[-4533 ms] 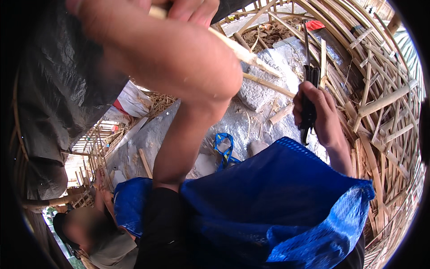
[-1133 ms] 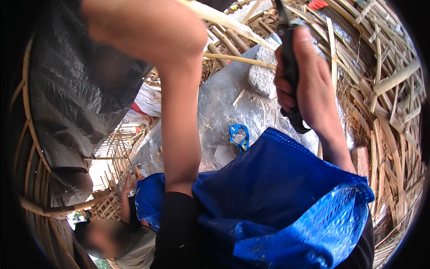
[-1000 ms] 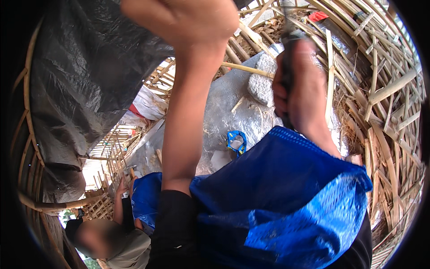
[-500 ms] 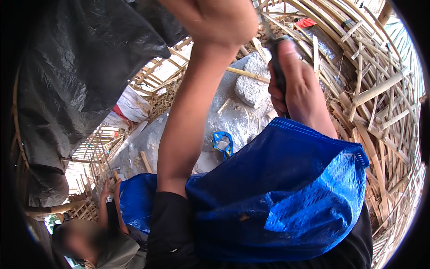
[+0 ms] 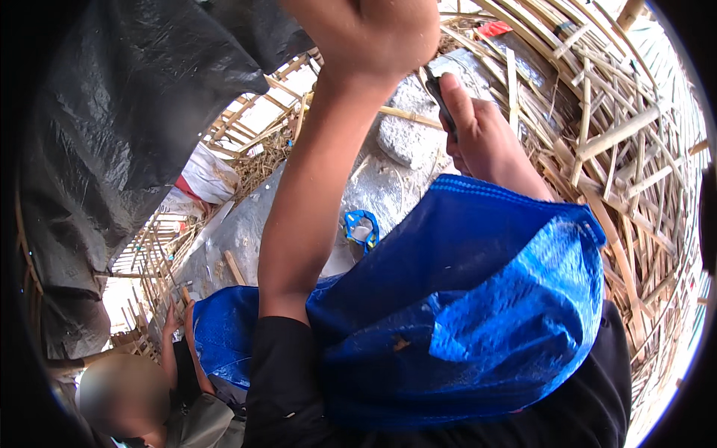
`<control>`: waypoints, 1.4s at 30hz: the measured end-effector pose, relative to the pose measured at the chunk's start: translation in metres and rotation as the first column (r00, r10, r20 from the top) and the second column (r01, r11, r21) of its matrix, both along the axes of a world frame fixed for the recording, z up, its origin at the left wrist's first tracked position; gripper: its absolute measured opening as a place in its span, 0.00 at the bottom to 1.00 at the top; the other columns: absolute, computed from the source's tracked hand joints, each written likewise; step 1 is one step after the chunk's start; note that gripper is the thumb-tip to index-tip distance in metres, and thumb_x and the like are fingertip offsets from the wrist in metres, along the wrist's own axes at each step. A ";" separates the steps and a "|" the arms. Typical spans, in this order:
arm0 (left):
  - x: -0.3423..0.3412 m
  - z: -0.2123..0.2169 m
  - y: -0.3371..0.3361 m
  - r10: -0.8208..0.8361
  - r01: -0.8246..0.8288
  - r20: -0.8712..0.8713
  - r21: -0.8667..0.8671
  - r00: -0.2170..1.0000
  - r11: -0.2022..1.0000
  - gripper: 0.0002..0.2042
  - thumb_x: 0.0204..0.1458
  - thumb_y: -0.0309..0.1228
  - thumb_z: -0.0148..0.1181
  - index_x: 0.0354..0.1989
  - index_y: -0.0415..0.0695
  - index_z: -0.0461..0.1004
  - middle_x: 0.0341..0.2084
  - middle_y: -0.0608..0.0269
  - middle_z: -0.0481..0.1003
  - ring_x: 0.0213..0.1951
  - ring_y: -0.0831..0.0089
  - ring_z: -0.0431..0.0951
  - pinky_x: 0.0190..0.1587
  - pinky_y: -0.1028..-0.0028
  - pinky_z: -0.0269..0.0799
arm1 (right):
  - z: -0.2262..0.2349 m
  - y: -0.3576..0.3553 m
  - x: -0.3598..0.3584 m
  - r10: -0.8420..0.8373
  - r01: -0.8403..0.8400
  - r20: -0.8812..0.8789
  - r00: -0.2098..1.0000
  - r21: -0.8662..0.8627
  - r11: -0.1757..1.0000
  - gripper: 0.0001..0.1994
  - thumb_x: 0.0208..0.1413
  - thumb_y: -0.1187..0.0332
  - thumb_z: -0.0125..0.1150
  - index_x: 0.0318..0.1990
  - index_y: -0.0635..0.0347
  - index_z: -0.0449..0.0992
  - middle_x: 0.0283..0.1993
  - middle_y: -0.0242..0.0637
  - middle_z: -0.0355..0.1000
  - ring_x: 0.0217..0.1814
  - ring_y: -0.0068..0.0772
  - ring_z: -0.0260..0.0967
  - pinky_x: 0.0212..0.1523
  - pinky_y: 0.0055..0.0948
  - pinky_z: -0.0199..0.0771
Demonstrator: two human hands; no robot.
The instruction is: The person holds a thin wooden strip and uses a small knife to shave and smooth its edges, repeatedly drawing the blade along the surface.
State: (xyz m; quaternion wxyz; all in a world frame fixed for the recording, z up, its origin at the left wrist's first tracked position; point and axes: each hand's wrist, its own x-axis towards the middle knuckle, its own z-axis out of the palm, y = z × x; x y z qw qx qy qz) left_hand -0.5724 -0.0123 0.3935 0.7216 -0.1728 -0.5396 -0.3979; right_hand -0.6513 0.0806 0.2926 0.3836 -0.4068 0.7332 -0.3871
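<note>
My left hand point(image 5: 370, 33) is raised to the top edge of the view and clenched in a fist; what it may hold is hidden. My right hand point(image 5: 482, 138) reaches forward just to its right and grips the dark handle of a cutting tool point(image 5: 439, 95), which points up toward the left fist. A blue woven plastic bag point(image 5: 478, 313) hangs over my right forearm and chest. Behind the hands lie a thin bamboo strip point(image 5: 407, 116) and a grey stone point(image 5: 403, 138) on a silvery sheet point(image 5: 373, 190).
Woven bamboo lattice point(image 5: 612, 134) curves round the right and top. A black plastic sheet point(image 5: 112, 134) hangs on the left. A small blue loop point(image 5: 362, 228) lies on the sheet. Another person point(image 5: 149, 388) crouches at the lower left, one hand raised.
My right hand with the tool has dropped slightly lower and further from me. My left fist stays high at the top edge. The view has swung a little.
</note>
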 end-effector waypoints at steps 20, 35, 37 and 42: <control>0.030 0.001 -0.016 0.308 -0.330 0.309 0.021 0.900 0.944 0.22 0.62 0.57 0.35 0.26 0.52 0.52 0.05 0.66 0.46 0.09 0.76 0.45 0.09 0.75 0.44 | 0.013 0.016 0.016 0.081 -0.081 -0.003 0.997 -0.097 0.992 0.33 0.68 0.45 0.42 0.33 0.73 0.76 0.25 0.62 0.71 0.35 0.63 0.73 0.41 0.49 0.70; 0.012 -0.002 -0.006 0.390 -0.399 0.390 -0.062 0.834 0.915 0.24 0.58 0.55 0.42 0.20 0.54 0.45 0.03 0.67 0.47 0.08 0.77 0.45 0.08 0.78 0.45 | 0.015 0.027 -0.035 -0.140 0.121 -0.018 0.990 -0.395 0.911 0.39 0.67 0.39 0.40 0.20 0.72 0.66 0.15 0.50 0.62 0.21 0.44 0.65 0.33 0.46 0.67; 0.004 -0.003 -0.003 0.374 -0.385 0.376 -0.050 0.848 0.922 0.24 0.58 0.56 0.42 0.20 0.54 0.45 0.03 0.67 0.47 0.08 0.77 0.45 0.08 0.78 0.45 | 0.029 0.032 -0.011 -0.024 0.109 0.232 0.973 -0.362 0.926 0.38 0.67 0.40 0.40 0.23 0.72 0.69 0.17 0.49 0.64 0.23 0.43 0.66 0.34 0.46 0.67; 0.017 -0.011 -0.004 0.270 -0.287 0.263 0.027 0.926 0.958 0.24 0.59 0.56 0.42 0.20 0.54 0.46 0.04 0.67 0.48 0.07 0.77 0.46 0.08 0.78 0.44 | -0.010 0.011 0.006 0.108 -0.126 -0.071 0.992 -0.348 0.929 0.29 0.69 0.48 0.41 0.42 0.73 0.75 0.26 0.63 0.71 0.33 0.66 0.70 0.37 0.53 0.68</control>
